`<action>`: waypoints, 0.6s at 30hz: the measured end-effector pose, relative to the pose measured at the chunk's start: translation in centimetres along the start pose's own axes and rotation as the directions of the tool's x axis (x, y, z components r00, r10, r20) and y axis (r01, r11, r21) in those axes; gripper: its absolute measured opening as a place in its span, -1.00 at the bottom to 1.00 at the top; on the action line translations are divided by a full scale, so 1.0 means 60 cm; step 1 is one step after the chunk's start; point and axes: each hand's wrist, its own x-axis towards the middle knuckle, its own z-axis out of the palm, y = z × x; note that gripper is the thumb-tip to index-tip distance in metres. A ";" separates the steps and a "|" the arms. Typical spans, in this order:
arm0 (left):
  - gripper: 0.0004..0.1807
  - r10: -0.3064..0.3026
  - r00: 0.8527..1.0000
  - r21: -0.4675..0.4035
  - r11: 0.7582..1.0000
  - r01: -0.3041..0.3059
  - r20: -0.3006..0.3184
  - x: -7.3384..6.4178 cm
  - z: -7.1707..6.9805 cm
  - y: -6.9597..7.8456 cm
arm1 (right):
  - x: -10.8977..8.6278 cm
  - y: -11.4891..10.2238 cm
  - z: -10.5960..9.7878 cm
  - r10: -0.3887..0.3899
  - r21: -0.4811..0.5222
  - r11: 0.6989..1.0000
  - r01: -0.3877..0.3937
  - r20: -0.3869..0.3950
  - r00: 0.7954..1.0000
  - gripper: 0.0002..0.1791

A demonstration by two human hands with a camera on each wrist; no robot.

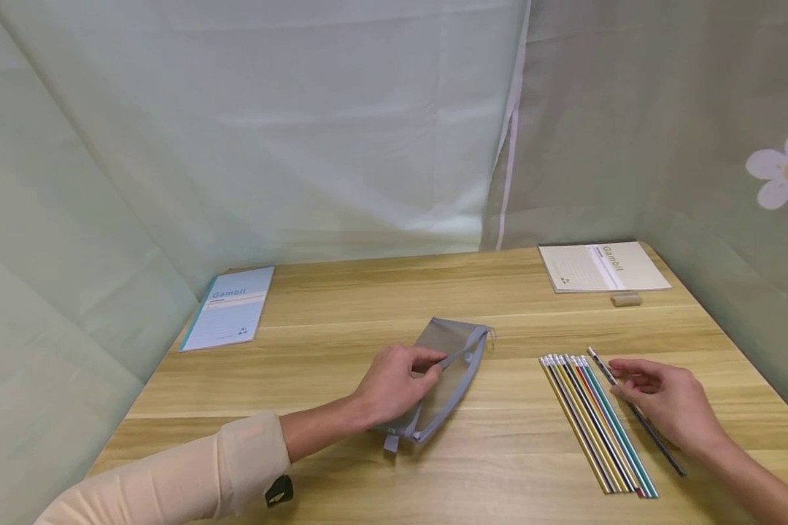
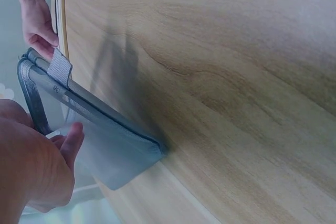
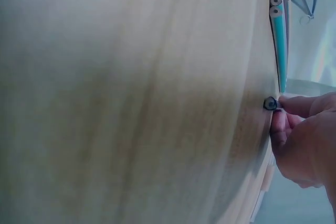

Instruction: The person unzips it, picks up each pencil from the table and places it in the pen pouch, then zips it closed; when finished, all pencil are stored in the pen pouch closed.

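Note:
In the head view a grey zippered pencil pouch lies at mid-table with its zipper side gaping. My left hand pinches one edge of that opening between thumb and fingers; the left wrist view shows the pouch tilted up from the wood. On the right, my right hand pinches a dark patterned pencil near its upper part, thumb on one side and fingertips on the other. Just left of it lies a row of several pencils, in yellow, black, red and teal, eraser ends pointing away.
A blue notebook lies at the far left of the wooden table. At the far right is a cream notebook, with a small brownish block in front of it. Fabric curtains enclose the table's back and sides.

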 end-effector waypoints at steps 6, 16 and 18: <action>-0.70 0.001 1.000 -0.007 1.000 -0.001 -0.002 0.001 0.000 0.000 | 0.007 -0.002 -0.008 0.104 0.035 0.994 -0.106 0.050 0.993 -0.60; -0.71 0.010 1.000 0.012 1.000 -0.010 -0.006 0.002 0.000 0.001 | 0.032 -0.011 -0.032 0.313 0.177 0.927 -0.331 0.125 0.942 -0.45; -0.71 0.005 1.000 0.013 1.000 -0.005 -0.007 0.002 0.000 0.002 | 0.038 -0.017 -0.036 0.345 0.226 0.901 -0.370 0.144 0.927 -0.43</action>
